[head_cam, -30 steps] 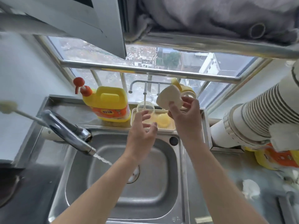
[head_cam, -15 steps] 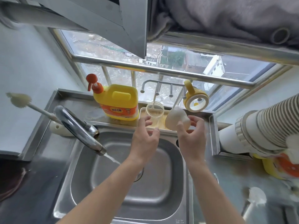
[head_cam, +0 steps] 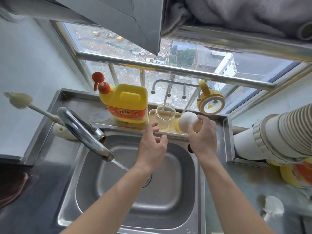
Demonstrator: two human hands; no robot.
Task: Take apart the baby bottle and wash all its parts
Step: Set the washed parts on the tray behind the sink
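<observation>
Window (head_cam: 185, 53), wide, daylit, rooftops below; steel rail (head_cam: 168, 67) across it. Pale wall (head_cam: 25, 65), left. Stainless steel sink (head_cam: 87, 183) set in grey counter (head_cam: 236, 191); chrome tap (head_cam: 84, 132), water running. Ribbed white duct (head_cam: 278, 132), right. Grey cloth (head_cam: 236, 12) overhead

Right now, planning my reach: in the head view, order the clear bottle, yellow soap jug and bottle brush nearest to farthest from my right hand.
1. Clear bottle, just left of the right hand.
2. Yellow soap jug, further left on the ledge.
3. Bottle brush, far left.
</observation>
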